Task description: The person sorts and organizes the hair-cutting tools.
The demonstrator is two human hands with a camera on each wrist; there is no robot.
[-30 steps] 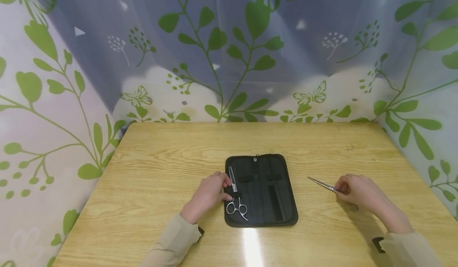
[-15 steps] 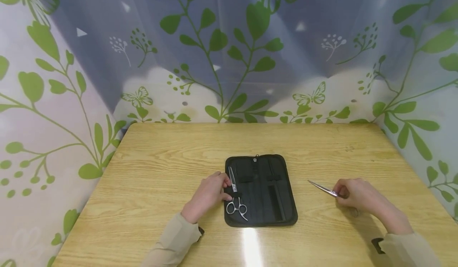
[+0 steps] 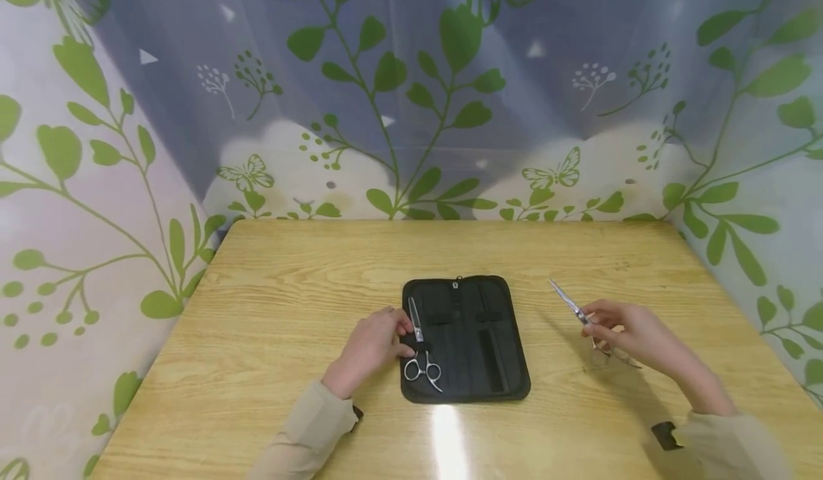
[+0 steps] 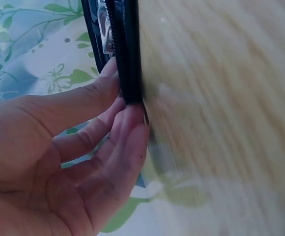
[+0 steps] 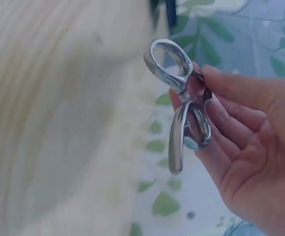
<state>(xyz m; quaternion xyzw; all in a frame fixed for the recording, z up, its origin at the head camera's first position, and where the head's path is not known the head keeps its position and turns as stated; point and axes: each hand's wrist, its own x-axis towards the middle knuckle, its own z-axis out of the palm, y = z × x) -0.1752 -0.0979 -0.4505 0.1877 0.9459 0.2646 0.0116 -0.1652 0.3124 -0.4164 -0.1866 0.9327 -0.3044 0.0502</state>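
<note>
A black zip case lies unfolded on the table. My left hand grips its left edge, thumb on the inside and fingers beneath, as the left wrist view shows with the case edge between them. Inside, along the left side, a pair of thinning scissors is tucked under a strap. My right hand pinches a second pair of silver scissors near the pivot, to the right of the case and above the table. Its blades point up and left; the finger rings hang below the hand in the head view.
A black comb sits in the right half of the case. The wooden table is bordered by a leaf-patterned curtain at the back and sides. A bright light reflection lies in front of the case.
My right hand has lifted the scissors slightly off the table and turned their tips further upward. My left hand keeps its grip on the case edge.
</note>
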